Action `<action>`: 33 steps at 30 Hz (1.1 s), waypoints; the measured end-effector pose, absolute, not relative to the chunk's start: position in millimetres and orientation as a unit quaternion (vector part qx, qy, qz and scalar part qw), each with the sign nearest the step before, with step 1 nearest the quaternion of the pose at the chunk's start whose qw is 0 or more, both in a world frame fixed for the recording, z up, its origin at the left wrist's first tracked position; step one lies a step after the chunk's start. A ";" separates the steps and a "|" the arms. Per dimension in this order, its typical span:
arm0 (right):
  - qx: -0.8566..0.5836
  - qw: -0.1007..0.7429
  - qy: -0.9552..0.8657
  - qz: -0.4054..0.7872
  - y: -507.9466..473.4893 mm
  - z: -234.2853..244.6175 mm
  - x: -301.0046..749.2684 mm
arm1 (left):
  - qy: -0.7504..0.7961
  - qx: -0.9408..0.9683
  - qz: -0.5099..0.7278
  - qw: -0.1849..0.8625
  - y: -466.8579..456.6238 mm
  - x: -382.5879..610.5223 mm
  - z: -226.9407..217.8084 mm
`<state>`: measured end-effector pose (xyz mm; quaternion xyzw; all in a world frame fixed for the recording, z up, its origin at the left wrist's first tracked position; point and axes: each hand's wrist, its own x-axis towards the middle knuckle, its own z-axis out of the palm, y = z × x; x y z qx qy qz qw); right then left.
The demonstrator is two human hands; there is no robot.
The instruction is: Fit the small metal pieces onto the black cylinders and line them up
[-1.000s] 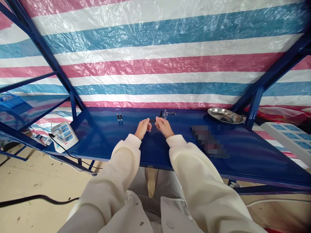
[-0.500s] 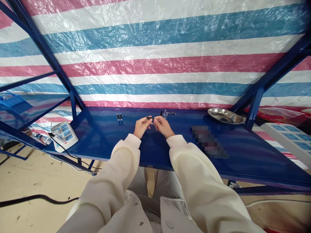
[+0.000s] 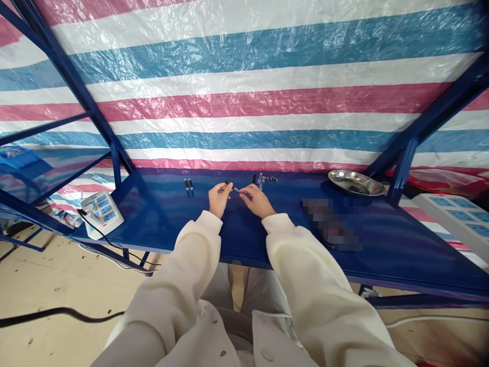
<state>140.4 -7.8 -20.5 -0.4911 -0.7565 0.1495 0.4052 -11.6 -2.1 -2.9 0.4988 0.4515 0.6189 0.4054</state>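
We see the left hand (image 3: 218, 198) pinching a thin dark pen-like stick (image 3: 231, 186) at its far end, and the right hand (image 3: 256, 199), fingers curled, at its near tip above the blue worktop (image 3: 164, 214). We judge it light, stiff and slim; grip mid-shaft. Small parts (image 3: 265, 179) and a steel dish (image 3: 356, 182) lie farther back.

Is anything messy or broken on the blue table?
Nothing looks broken or spilled. The left hand and right hand hold a thin dark pen-like stick above the glossy blue metal shelf. Two small dark tubes lie side by side, small parts sit grouped, and the round shiny steel dish sits flat.
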 end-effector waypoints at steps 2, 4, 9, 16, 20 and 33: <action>-0.531 0.348 -0.762 0.126 -8.4 -18.4 145.7 | 0.464 0.482 0.635 0.387 0.2 -13.0 -3.9; -0.562 0.300 -0.760 0.127 -8.9 -15.6 152.1 | 0.472 0.479 0.637 0.378 1.6 -13.7 -4.7; -0.627 0.251 -0.720 0.160 -11.3 -8.5 170.4 | 0.495 0.506 0.593 0.385 3.4 -11.7 -11.3; -0.720 0.218 -0.645 0.138 -14.7 -3.5 181.4 | 0.514 0.613 0.488 0.347 11.4 -0.7 -17.2; -0.751 0.224 -0.609 0.124 -15.1 -3.1 177.2 | 0.528 0.670 0.416 0.314 19.7 14.3 -12.2; -0.775 0.239 -0.575 0.111 -5.8 -17.5 170.4 | 0.571 0.740 0.305 0.183 38.4 49.5 -16.7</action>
